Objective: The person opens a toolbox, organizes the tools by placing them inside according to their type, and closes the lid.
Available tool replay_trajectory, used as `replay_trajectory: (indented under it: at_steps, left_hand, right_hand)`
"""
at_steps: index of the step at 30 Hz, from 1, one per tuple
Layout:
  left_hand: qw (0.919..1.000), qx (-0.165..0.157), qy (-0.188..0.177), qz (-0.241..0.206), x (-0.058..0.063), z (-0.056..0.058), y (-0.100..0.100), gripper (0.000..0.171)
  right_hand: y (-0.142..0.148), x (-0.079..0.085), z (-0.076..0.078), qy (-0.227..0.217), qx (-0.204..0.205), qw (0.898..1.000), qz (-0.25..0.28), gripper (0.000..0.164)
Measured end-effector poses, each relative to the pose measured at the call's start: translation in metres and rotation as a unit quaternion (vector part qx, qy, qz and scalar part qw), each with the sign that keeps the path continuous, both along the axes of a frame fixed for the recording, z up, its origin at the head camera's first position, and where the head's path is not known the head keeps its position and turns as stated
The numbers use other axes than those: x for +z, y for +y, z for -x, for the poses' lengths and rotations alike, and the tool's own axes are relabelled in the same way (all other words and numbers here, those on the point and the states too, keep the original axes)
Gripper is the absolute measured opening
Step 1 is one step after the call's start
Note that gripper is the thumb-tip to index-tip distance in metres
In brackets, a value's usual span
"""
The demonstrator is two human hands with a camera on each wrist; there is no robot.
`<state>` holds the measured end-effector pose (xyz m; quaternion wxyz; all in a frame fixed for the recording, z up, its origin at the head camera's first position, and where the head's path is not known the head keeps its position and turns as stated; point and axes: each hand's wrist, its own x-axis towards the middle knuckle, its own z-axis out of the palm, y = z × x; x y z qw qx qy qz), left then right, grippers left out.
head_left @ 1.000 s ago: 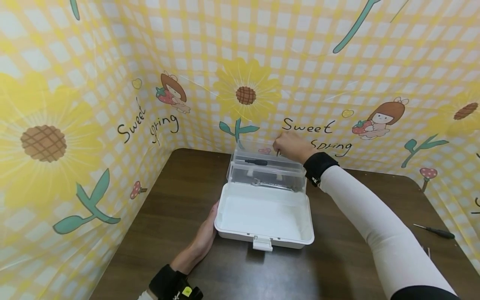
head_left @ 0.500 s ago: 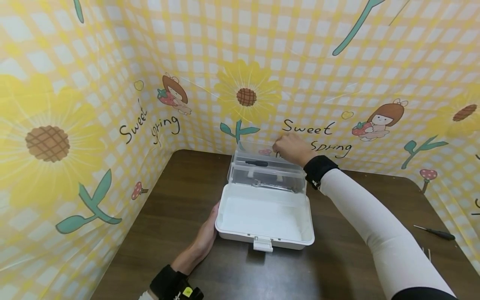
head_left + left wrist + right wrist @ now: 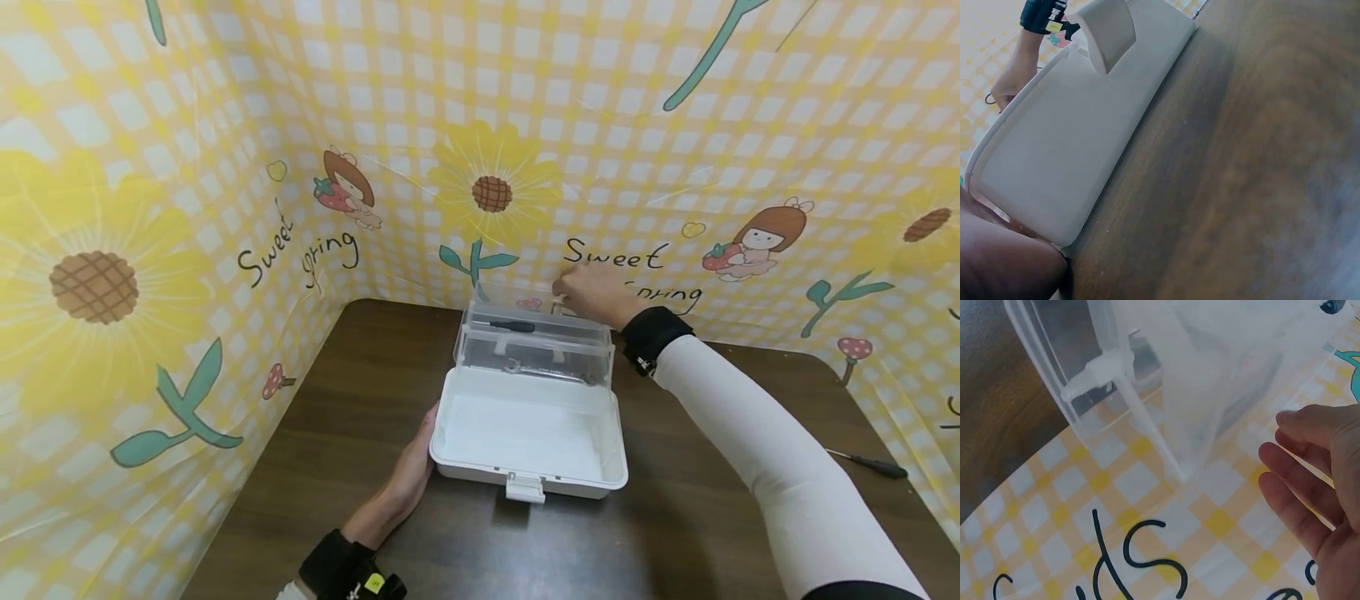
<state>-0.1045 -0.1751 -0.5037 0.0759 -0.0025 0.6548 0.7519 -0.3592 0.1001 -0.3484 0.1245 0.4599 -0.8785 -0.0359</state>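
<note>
An opened white toolbox (image 3: 528, 433) with a front latch (image 3: 525, 487) stands on the table, its clear trays (image 3: 480, 342) raised at the back. My left hand (image 3: 408, 475) rests against the box's left side; some of its fingers are hidden. Above the right end of the upper tray is my right hand (image 3: 596, 293), its fingers loosely bent with nothing visible between them in the right wrist view. Just below the fingertips shows a small thin metal piece (image 3: 557, 308), perhaps a hex key. A black-handled screwdriver (image 3: 513, 326) lies in the upper tray, a wrench (image 3: 551, 371) in the lower one.
A second screwdriver (image 3: 873, 465) with a dark handle lies at the right of the brown wooden table (image 3: 360, 375). Yellow checked cloth (image 3: 637, 167) with printed flowers hangs close behind the box and along the left side.
My right hand has shifted slightly to the right, off the small metal piece at the upper tray. The left hand and the toolbox stay where they were.
</note>
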Motion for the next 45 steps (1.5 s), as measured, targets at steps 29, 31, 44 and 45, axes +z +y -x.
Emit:
replay_trajectory:
  at_steps: [29,31,44,45]
  left_hand:
    - [0.9999,-0.011,-0.004,0.008,0.0,0.002,-0.002,0.079]
    - [0.9999,-0.013,-0.002,0.009,-0.001,0.003,-0.002,0.081]
    - [0.9998,-0.017,-0.004,0.012,0.001,0.002,-0.002,0.075]
    - [0.9998,-0.017,-0.003,0.012,0.001,0.002,-0.001,0.076]
  right_hand:
    - [0.057,0.04,-0.038,-0.01,-0.059,0.998,0.023,0.042]
    - [0.064,0.04,-0.043,-0.007,-0.062,0.998,0.028,0.044]
    - [0.11,0.031,-0.066,0.069,-0.062,0.994,0.055,0.031]
    - [0.115,0.03,-0.069,0.072,-0.063,0.994,0.054,0.03]
